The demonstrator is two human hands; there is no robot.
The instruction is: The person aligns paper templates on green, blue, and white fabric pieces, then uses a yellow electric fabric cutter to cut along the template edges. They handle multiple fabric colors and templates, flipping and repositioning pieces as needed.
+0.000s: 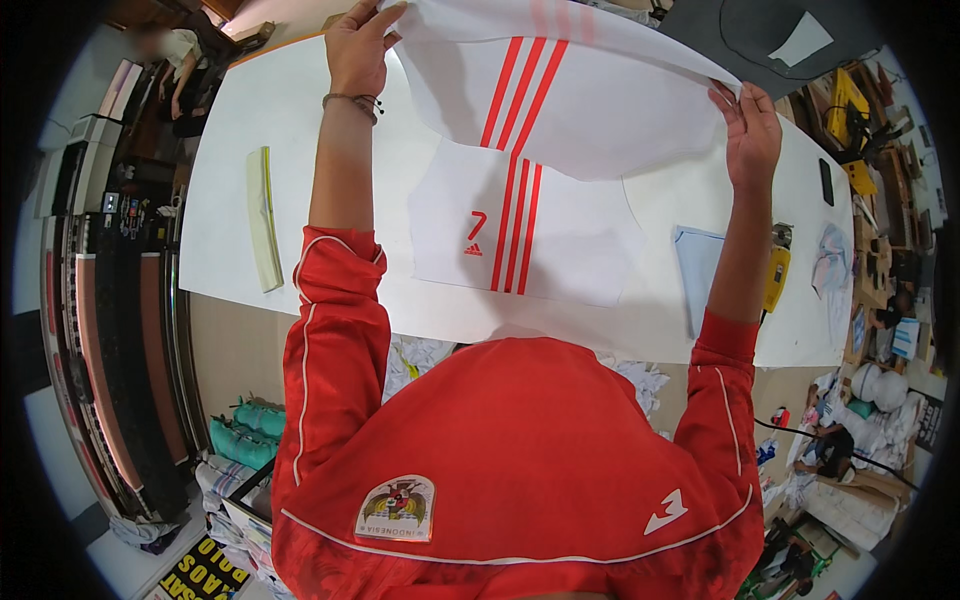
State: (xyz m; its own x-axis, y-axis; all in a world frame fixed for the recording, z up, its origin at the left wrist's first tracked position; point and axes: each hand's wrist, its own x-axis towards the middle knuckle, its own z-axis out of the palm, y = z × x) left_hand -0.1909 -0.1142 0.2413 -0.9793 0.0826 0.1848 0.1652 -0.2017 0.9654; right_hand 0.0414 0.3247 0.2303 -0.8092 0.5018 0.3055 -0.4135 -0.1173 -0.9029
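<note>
My left hand [357,48] is at the far left of the cloth, its fingers pinching the upper edge of a white fabric panel [620,110]. My right hand [752,130] grips the same panel at its far right corner. Three slanting red stripes run across this panel, and its far edge is lifted and folds over. Beneath and nearer to me, a second white fabric panel [580,235] lies flat, with red stripes, a small red numeral and a logo. The upper panel overlaps its far edge.
Both panels are over a white table [300,180]. On it are a pale yellow strip [264,220] at left, folded light-blue cloth [698,265], a yellow-bodied power tool [776,275] and a dark phone [826,182] at right. Another person [183,75] sits at far left.
</note>
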